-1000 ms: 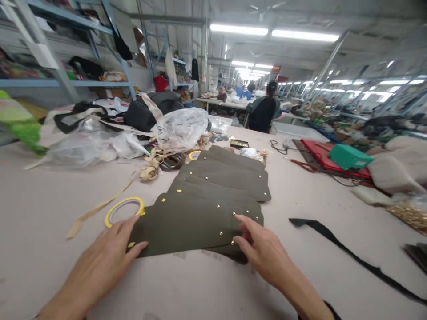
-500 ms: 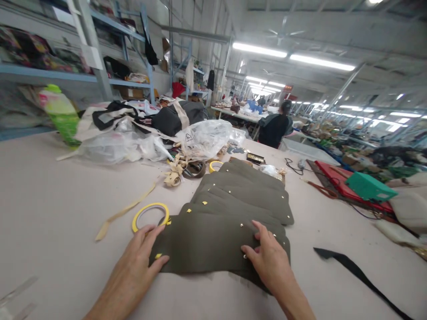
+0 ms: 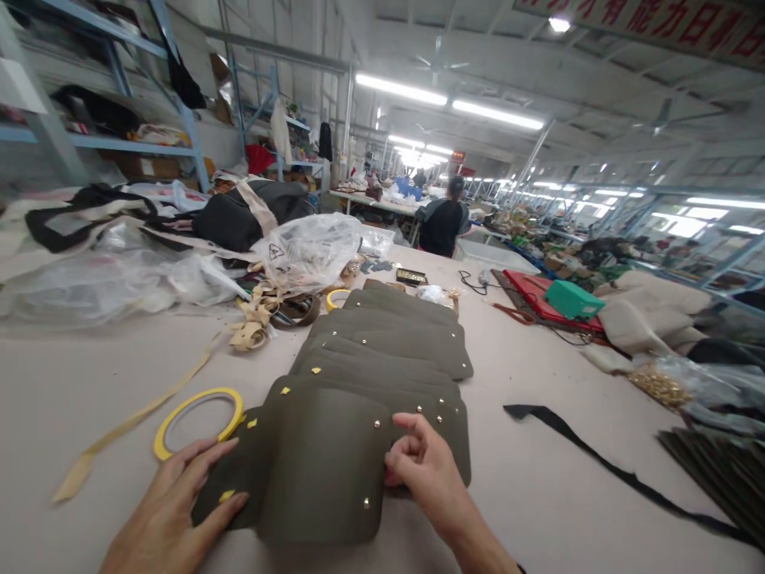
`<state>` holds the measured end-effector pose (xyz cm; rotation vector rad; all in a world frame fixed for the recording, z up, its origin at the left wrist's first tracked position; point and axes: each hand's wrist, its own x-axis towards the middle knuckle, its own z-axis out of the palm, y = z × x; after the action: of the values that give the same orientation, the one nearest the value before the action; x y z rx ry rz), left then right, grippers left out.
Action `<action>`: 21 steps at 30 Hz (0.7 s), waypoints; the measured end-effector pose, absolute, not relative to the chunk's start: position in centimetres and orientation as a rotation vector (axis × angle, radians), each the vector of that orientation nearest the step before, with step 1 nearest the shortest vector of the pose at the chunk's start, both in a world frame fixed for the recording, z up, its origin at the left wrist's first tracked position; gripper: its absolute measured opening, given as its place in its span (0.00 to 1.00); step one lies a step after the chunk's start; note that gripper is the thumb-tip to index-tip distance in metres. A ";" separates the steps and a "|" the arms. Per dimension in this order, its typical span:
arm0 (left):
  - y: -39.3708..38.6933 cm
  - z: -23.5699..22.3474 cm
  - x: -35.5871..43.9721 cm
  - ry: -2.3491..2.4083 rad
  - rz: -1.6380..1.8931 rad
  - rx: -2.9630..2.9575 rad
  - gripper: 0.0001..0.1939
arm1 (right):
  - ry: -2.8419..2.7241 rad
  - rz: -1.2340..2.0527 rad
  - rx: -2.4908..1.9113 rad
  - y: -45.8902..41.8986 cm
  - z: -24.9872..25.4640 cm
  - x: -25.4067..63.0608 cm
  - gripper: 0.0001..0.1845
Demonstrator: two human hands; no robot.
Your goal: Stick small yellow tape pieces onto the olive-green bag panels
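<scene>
A dark olive fabric panel point(image 3: 316, 478) with rounded corners lies foremost on an overlapping row of similar panels point(image 3: 382, 335). Two small metal snaps show at its right edge, and yellow tape pieces mark its left part. My left hand point(image 3: 170, 494) rests at the panel's left end, thumb and fingers apart and touching the surface. Curled at the right edge is my right hand point(image 3: 427, 466), thumb and index finger closed on the panel, which bulges upward there. Where the fingertips meet the edge is partly hidden. A yellow tape roll point(image 3: 163, 430) lies beside my left fingers.
Cream strips point(image 3: 251, 327) and plastic bags point(image 3: 311, 247) lie at the back left. A black strap point(image 3: 574, 434) stretches along the right, near stacked dark pieces point(image 3: 717, 478). Further back are a green box point(image 3: 574, 300) and a seated person point(image 3: 442, 223).
The view has turned right. My right hand's fingers have curled in at the panel's right edge, and that side has risen into a bulge. My left hand stays at the left end.
</scene>
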<state>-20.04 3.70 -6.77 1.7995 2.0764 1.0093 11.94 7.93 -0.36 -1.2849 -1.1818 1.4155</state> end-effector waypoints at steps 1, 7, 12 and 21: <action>3.6 -6.3 -19.7 2.076 0.997 1.750 0.26 | -1.062 1.487 -1.235 7.9 -0.2 11.9 0.26; 2.7 -3.8 -17.2 2.033 1.055 1.782 0.22 | -1.015 1.309 -1.167 7.1 0.5 14.1 0.29; 3.0 -3.0 -18.4 2.089 0.991 1.901 0.20 | -1.407 0.738 -1.262 4.9 -1.0 18.5 0.16; 5.5 -3.9 -22.9 2.159 0.690 2.189 0.16 | -1.875 0.304 -1.572 3.2 -3.4 20.7 0.10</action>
<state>-22.90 5.49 -3.93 2.1889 2.1595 0.6903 20.70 3.22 -3.43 -1.5718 -1.8745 0.3039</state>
